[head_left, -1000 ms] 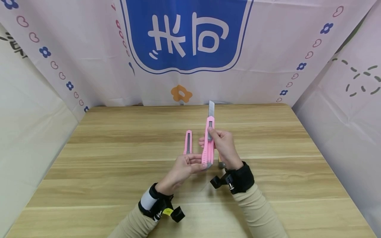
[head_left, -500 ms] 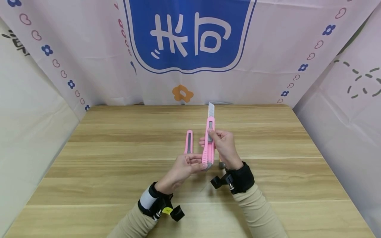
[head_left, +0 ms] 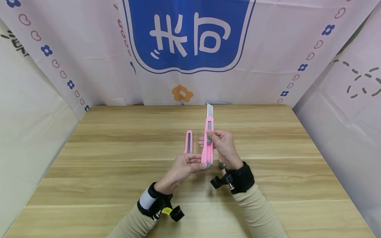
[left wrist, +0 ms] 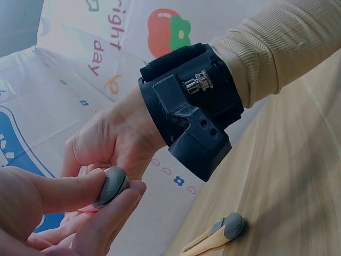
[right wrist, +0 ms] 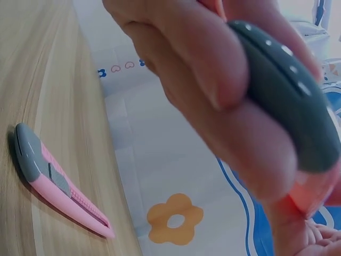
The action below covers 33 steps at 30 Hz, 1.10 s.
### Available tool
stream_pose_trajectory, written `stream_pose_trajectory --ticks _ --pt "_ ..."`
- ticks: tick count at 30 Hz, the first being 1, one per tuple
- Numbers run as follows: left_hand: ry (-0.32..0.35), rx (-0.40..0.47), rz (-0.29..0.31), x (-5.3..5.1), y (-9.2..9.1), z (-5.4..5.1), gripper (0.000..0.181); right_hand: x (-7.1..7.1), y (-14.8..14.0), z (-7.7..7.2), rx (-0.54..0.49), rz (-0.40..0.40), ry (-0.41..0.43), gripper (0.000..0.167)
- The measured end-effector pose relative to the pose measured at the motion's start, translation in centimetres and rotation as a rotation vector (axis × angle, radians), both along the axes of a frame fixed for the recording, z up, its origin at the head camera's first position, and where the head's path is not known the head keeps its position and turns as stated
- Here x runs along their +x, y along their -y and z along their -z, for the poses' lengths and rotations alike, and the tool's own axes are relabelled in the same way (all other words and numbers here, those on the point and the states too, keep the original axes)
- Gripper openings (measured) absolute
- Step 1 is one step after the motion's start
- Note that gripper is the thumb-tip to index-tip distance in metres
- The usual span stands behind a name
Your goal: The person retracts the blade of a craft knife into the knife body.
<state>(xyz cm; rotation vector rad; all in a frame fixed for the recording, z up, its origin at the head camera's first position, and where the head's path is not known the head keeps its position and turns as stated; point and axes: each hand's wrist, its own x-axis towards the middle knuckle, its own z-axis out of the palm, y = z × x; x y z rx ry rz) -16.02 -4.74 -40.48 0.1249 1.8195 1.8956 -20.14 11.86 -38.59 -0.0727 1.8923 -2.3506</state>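
Note:
A pink box cutter (head_left: 208,152) is held up above the table, its segmented blade (head_left: 210,110) sticking out and pointing away from me. My left hand (head_left: 184,168) pinches its grey end cap (left wrist: 112,186) between thumb and fingers. My right hand (head_left: 224,145) grips the body from the right, with the thumb on the grey slider. Left of it, a second pink box cutter (head_left: 189,142) lies on the table, partly hidden by my left hand in the head view. Behind my right wrist lies an orange-handled cutter (left wrist: 232,226) with a grey end.
A wood-grain table (head_left: 119,185) spreads under both arms. Printed curtain cloth (head_left: 262,66) hangs along its back edge, and pale cloth (head_left: 351,125) hangs at the sides. Each wrist wears a black camera strap (head_left: 242,178).
My right thumb and the slider have moved slightly down the cutter toward me. The exposed blade is a little shorter. Both hands keep their hold.

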Motion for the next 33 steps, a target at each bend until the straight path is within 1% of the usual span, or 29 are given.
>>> stream_pose_trajectory --ticks 4,10,19,29,33 --pt "0.001 -0.001 -0.003 -0.01 0.00 -0.01 0.039 -0.05 0.02 -0.05 0.003 -0.009 0.001 0.037" --pt "0.013 -0.006 -0.009 -0.02 -0.02 -0.04 0.040 -0.08 -0.01 -0.27 0.012 -0.027 0.028 0.037" --pt "0.019 0.002 -0.033 -0.11 -0.08 -0.03 0.040 -0.30 0.01 -0.18 0.035 -0.025 0.070 0.040" --pt "0.010 -0.006 -0.037 -0.19 0.15 -0.07 0.039 -0.11 0.57 -0.29 -0.012 -0.038 0.098 0.049" --pt "0.007 -0.008 -0.037 -0.21 0.13 -0.10 0.039 -0.04 0.83 -0.20 -0.024 -0.025 0.105 0.050"
